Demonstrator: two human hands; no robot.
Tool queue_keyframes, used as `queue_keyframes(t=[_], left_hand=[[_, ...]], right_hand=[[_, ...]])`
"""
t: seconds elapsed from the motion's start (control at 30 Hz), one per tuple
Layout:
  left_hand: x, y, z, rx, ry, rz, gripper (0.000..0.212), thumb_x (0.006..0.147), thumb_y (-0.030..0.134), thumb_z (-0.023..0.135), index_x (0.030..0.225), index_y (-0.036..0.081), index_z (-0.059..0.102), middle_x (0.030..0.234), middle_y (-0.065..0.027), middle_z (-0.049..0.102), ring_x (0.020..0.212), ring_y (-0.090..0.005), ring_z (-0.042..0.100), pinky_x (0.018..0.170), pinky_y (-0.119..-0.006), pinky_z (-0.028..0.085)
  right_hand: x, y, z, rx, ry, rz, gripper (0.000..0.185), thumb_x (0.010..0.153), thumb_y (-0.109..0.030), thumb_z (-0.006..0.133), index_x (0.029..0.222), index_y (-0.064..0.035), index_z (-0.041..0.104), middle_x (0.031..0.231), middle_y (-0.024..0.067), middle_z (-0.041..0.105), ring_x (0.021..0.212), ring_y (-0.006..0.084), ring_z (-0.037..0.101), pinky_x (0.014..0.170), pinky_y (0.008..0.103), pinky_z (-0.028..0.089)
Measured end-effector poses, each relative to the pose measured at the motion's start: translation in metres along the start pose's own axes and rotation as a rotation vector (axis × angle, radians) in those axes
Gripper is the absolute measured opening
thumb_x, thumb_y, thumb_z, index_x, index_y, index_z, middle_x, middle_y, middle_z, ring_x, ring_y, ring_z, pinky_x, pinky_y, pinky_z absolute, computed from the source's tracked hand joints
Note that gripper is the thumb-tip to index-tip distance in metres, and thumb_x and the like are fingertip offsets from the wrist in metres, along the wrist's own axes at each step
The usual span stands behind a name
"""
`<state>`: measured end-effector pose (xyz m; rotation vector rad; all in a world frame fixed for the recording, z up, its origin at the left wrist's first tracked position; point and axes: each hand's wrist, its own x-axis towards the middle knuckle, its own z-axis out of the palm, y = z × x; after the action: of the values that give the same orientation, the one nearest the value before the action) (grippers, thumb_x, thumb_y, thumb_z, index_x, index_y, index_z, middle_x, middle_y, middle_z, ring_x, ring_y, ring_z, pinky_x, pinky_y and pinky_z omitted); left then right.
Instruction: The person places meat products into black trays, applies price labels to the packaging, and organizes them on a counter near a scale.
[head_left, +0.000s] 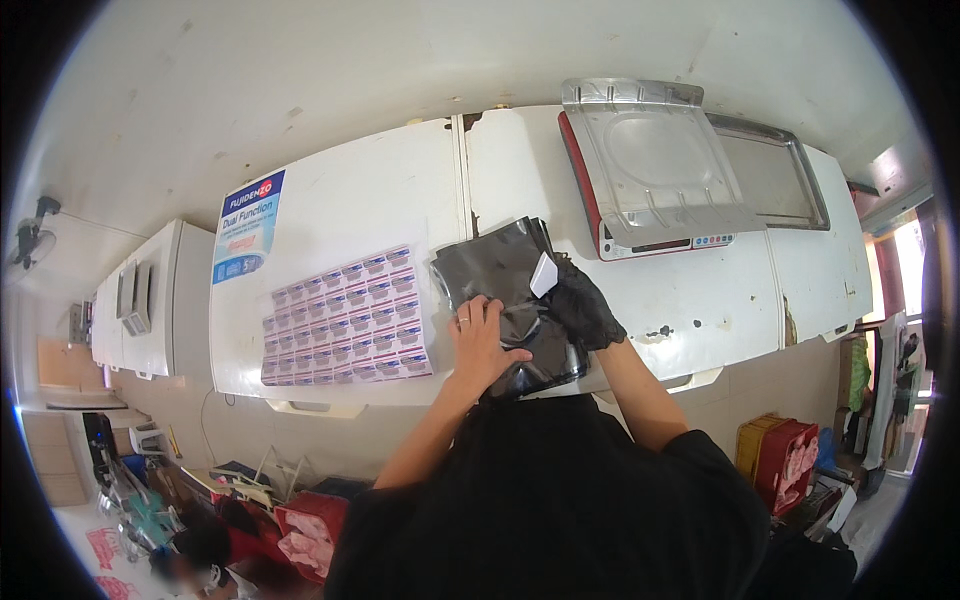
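Observation:
A stack of glossy black plastic bags (491, 262) lies on the white chest freezer lid (360, 187) in front of me. My left hand (480, 337), bare with a ring on one finger, rests on the stack with its fingers apart. My right hand (583, 304), in a black glove, is at the stack's right side, with a small white piece (544, 275) at its fingers; its fingertips are partly hidden, so its grip is unclear. Left of the stack lies a sheet of printed labels (345, 322).
A red digital scale (581, 180) with a metal tray (652, 157) on top stands at the back right, beside another metal tray (772, 172). Crates of pink contents (307, 536) (784, 465) stand on the floor. Another person (202, 547) is at the lower left.

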<state>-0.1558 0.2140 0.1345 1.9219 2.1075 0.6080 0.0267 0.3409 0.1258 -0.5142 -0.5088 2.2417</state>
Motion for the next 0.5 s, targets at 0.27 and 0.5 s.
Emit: queue_keyframes(t=[0.27, 0.5], left_hand=[[-0.005, -0.001, 0.008, -0.045, -0.085, 0.021, 0.065, 0.061, 0.043, 0.097, 0.108, 0.012, 0.064, 0.115, -0.0069, 0.058, 0.117, -0.032, 0.052, 0.104, -0.051, 0.034], [-0.003, -0.006, 0.012, -0.162, -0.043, 0.024, 0.049, 0.066, 0.033, 0.097, 0.1, 0.014, 0.066, 0.097, -0.0017, 0.062, 0.103, -0.0261, 0.058, 0.1, -0.047, 0.035]], right_hand=[[0.066, 0.018, 0.011, -0.07, -0.08, 0.1, 0.034, 0.105, -0.021, 0.066, 0.134, -0.0039, 0.063, 0.126, 0.0099, 0.069, 0.115, 0.0223, 0.066, 0.101, 0.0377, 0.053], [0.128, 0.051, -0.002, -0.317, -0.214, 0.026, 0.023, 0.1, -0.009, 0.067, 0.117, 0.0052, 0.072, 0.121, 0.0177, 0.074, 0.109, 0.0277, 0.072, 0.098, 0.041, 0.059]])
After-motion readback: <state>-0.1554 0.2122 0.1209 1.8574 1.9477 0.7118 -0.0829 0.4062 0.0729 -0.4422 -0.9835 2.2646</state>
